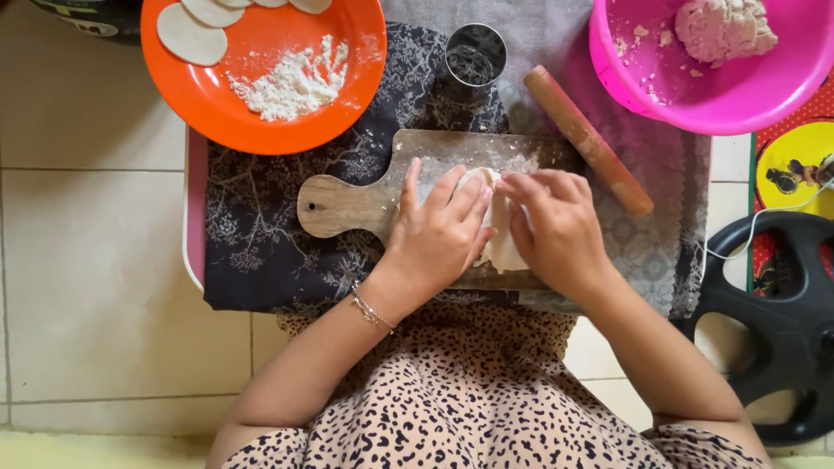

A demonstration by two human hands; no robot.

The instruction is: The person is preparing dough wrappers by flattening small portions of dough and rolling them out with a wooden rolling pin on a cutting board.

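The dough piece (499, 227), pale and partly folded, lies near the middle of the wooden board (347, 201), toward its near edge, and both hands are on it. The left hand (441, 233) lies flat with fingers spread, pressing the dough's left side down; the right hand (556, 227) curls over the right side, fingertips pinching the upper fold, so each hand holds dough rather than closing around it. The sheet looks thin and soft, so a hard tug from the pinching fingers could tear it, and where the board shows little flour the underside may stick and stretch out of shape. The board rests on a dark patterned cloth (261, 234) over a low tray, its handle pointing left. A wooden rolling pin (586, 139) lies slanted across the board's far right corner, close to the right hand's knuckles, and could be knocked if that hand swings outward. Beyond the board's far edge stands a round metal cutter (474, 54). At the cloth's far left corner sits an orange plate (261, 104) with a heap of flour (291, 85) and cut dough rounds (191, 35); at the far right, a pink bowl (695, 95) holds a lump of dough (723, 28). A black weight plate (782, 321) lies on the floor to the right.
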